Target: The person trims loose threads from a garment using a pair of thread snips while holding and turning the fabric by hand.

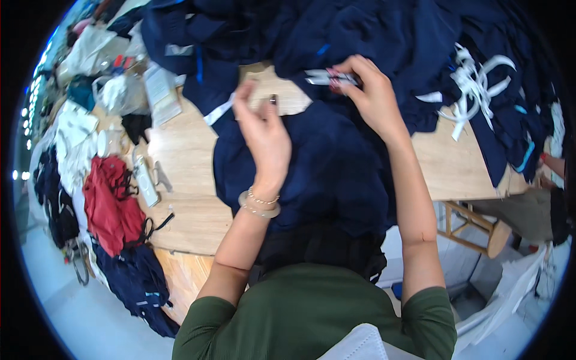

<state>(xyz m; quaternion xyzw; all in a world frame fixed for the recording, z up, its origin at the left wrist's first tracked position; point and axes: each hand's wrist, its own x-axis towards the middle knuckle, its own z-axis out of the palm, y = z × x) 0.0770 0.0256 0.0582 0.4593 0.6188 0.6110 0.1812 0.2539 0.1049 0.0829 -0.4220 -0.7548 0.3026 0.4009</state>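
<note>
My right hand [373, 93] grips a pair of thread snips [326, 78] with pale metal blades and a reddish part near the grip; the blades point left. To the left is my left hand [264, 141], its thumb and fingers apart and somewhat blurred. A narrow white strip [220, 111] meets its fingers, but I cannot tell whether it touches them. Dark navy cloth [312, 162] bunches below both hands, against my body. More navy garments [384, 36] are heaped beyond them, with bare wooden tabletop [279, 93] showing between.
White tapes [471, 90] lie tangled on navy cloth at the right. On the left are a red bag [114, 204], a white oblong device [146, 181], and plastic bags [123, 95]. A wooden stool [474, 228] stands at lower right, near another person's legs [525, 213].
</note>
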